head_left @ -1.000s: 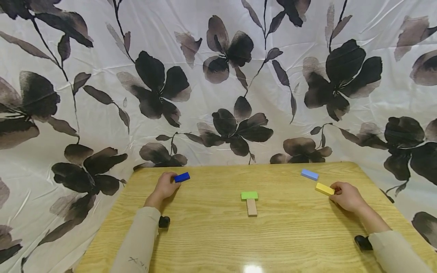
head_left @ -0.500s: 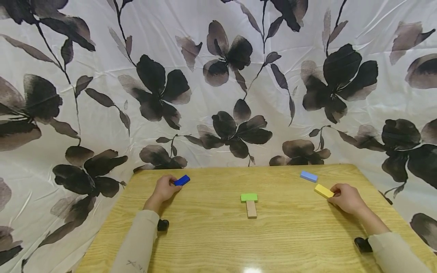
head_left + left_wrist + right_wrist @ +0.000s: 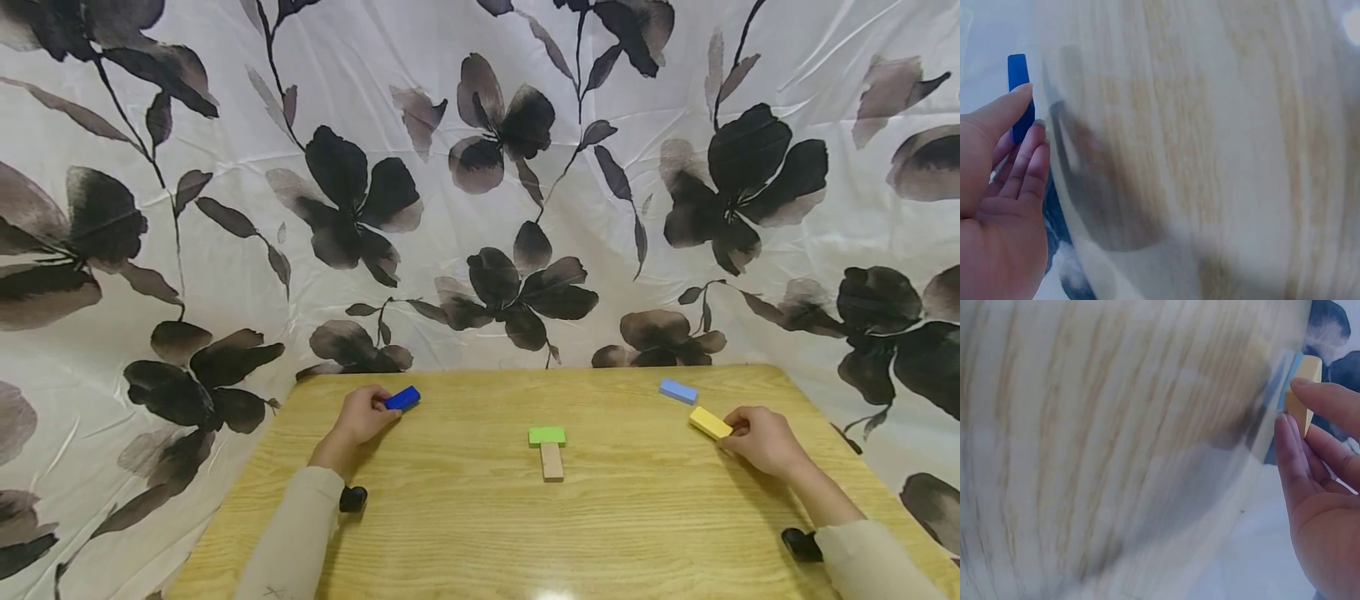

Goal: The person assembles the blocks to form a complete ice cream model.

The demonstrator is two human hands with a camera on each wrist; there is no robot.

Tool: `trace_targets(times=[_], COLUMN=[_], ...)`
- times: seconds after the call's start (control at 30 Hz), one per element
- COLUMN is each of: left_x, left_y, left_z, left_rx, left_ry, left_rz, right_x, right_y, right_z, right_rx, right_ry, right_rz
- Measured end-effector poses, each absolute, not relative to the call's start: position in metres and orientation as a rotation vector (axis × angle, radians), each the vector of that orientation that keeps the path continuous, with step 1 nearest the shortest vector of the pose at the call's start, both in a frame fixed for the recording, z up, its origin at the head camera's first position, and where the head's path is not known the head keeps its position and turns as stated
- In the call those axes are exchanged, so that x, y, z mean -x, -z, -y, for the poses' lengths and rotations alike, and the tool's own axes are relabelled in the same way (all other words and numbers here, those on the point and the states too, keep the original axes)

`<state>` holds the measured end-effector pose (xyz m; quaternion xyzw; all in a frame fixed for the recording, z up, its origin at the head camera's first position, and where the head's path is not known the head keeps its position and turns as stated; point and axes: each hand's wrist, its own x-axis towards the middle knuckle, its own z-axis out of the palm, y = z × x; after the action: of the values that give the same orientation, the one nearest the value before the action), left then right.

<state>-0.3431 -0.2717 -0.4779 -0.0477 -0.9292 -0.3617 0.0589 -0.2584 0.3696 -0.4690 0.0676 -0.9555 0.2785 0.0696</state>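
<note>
At the back left of the table, my left hand point(image 3: 365, 414) pinches a dark blue block point(image 3: 403, 398) by one end. The left wrist view has the thumb laid across this blue block point(image 3: 1018, 75), fingers on its other side. On the right, my right hand point(image 3: 763, 440) grips the near end of a yellow block point(image 3: 710, 423) between thumb and fingers. In the right wrist view the yellow block point(image 3: 1301, 400) is tilted in the fingertips. A light blue block point(image 3: 678, 391) lies just behind it. Mid-table, a green block point(image 3: 547, 437) sits crosswise against a plain wooden block point(image 3: 552, 463), forming a T.
The wood-grain table point(image 3: 480, 533) spreads between both arms. Behind it hangs a white cloth point(image 3: 420, 50) printed with dark flowers. A black wrist device point(image 3: 353, 499) is on the left forearm, another black device point(image 3: 802, 545) on the right.
The dark blue block has turned slightly in my left hand, its far end angled upward. Both hands keep their blocks in nearly the same places. The head view has shifted a little.
</note>
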Motion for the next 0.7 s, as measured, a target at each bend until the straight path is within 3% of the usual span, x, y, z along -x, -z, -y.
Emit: trace_targets(times=[0.7], left_x=[0.334], left_y=[0.456], left_z=[0.260], left_rx=[0.325], left_ry=[1.155], left_rz=[2.777], right_x=[0.259], right_y=[0.454], right_z=[-0.325], right_rx=[-0.306], right_ry=[-0.935], right_rz=[2.843])
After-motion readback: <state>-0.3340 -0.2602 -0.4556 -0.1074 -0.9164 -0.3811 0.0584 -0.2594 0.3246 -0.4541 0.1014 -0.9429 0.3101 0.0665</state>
